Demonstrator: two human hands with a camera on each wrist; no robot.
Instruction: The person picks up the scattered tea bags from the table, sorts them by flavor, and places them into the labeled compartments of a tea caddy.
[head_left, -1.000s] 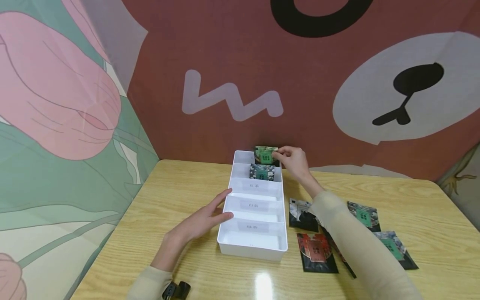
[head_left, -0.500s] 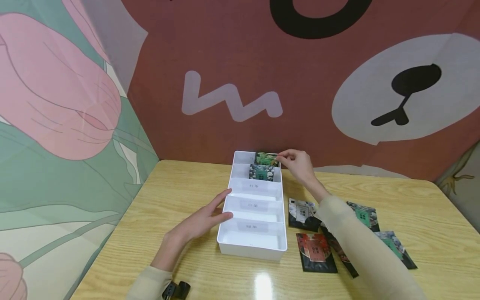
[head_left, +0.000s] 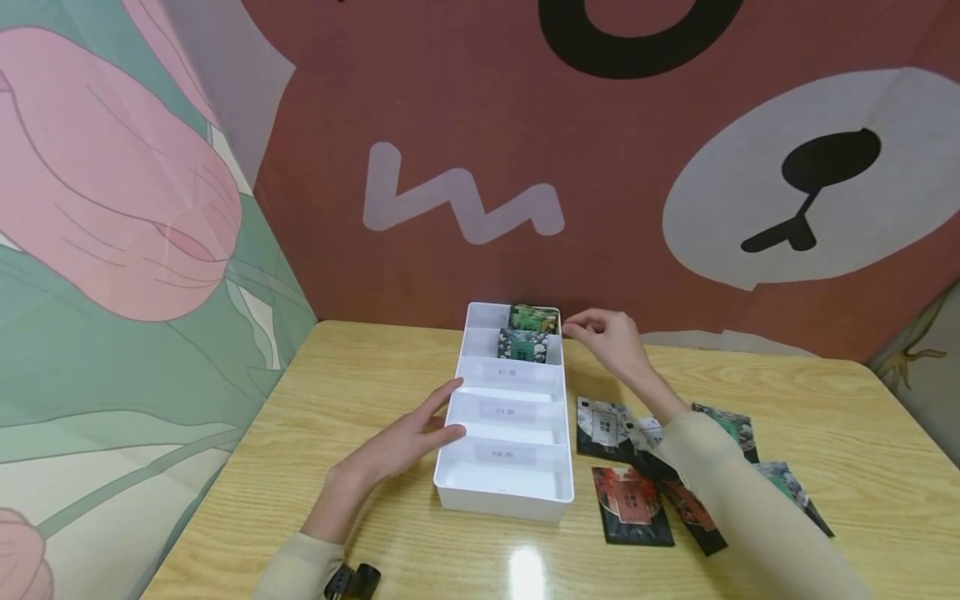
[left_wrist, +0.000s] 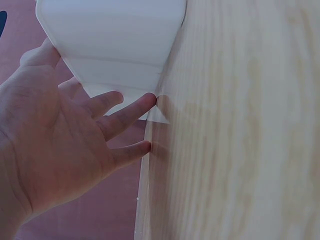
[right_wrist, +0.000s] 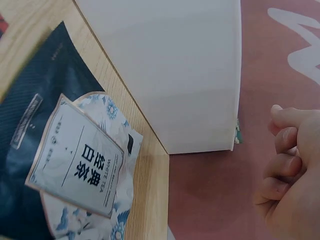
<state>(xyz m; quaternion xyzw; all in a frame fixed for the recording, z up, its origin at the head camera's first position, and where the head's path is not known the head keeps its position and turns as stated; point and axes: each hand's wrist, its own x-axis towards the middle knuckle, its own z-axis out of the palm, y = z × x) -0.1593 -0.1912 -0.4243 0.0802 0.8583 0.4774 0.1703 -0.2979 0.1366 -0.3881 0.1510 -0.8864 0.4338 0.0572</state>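
A long white divided box (head_left: 501, 505) lies lengthwise on the table, with printed labels in its compartments. My left hand (head_left: 393, 446) touches its left side, thumb and forefinger at the rim. The left wrist view shows the fingers extended along the box wall (left_wrist: 117, 45). A green tea sachet (head_left: 534, 319) sits in the farthest compartment; a dark patterned tea sachet with a green label (head_left: 522, 345) stands in the compartment before it. Just right of the far end is my right hand (head_left: 613, 340), holding nothing. Its fingers (right_wrist: 282, 165) are curled with the thumb against the forefinger.
Right of the box lie several tea sachets: a white tea sachet (head_left: 600, 429), a red-labelled sachet (head_left: 633, 502), another red one (head_left: 693, 512) under the right forearm, and green-labelled ones (head_left: 738, 427) beyond it. A printed cloth wall (head_left: 450, 275) stands behind the table.
The green tea sachet has gone down into the far compartment and been let go. My right hand has drawn away to the right. My left hand stays at the box.
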